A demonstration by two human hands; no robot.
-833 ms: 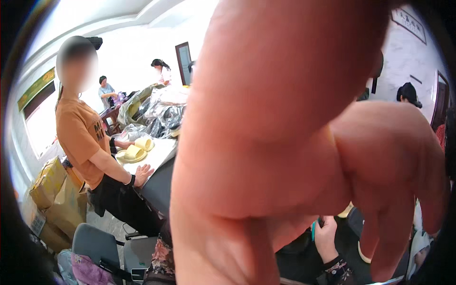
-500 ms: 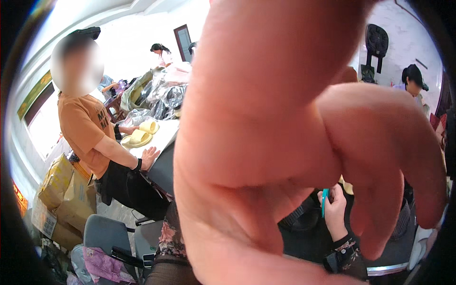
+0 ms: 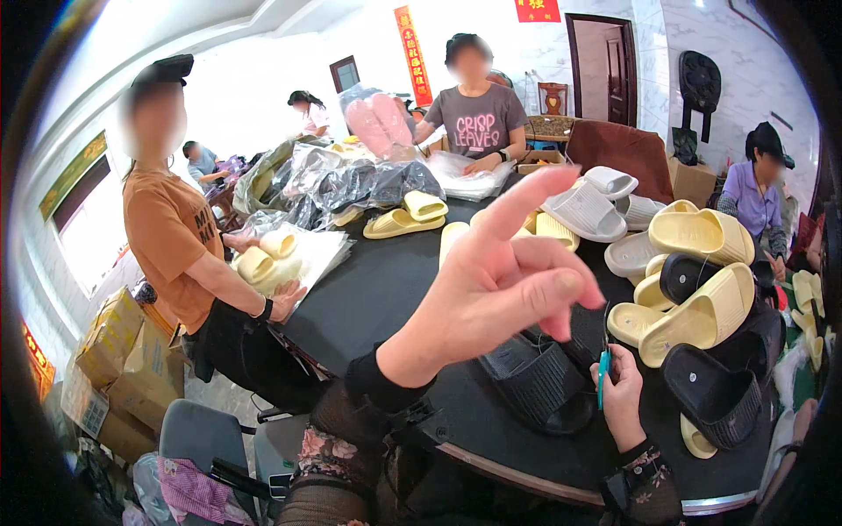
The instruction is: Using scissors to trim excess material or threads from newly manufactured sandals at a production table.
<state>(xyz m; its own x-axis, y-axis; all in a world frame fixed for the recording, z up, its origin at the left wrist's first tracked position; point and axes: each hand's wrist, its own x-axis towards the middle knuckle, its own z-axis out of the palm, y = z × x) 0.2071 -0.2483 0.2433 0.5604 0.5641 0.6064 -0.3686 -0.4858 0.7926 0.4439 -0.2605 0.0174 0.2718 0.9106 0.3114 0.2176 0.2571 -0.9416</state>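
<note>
My left hand (image 3: 502, 285) is raised in the air above a round black table (image 3: 377, 285). Its fingers are spread, the index finger points up, and it holds nothing. A floral mesh sleeve (image 3: 333, 456) covers that forearm. My right hand (image 3: 621, 396) rests at the table's near edge and grips a small blue cutting tool (image 3: 602, 375). A black ribbed slipper (image 3: 537, 383) lies just left of that hand.
Yellow, white and black slippers (image 3: 697, 263) are piled on the table's right side, and clear plastic bags (image 3: 351, 180) at the back. A person in orange (image 3: 175, 241) leans on the left edge; other people sit behind and to the right. Cardboard boxes (image 3: 114, 351) and a grey chair (image 3: 197, 434) stand lower left.
My left hand was pressed close to the camera and filled most of the view. It has drawn away and down, and the table and my right hand now show.
</note>
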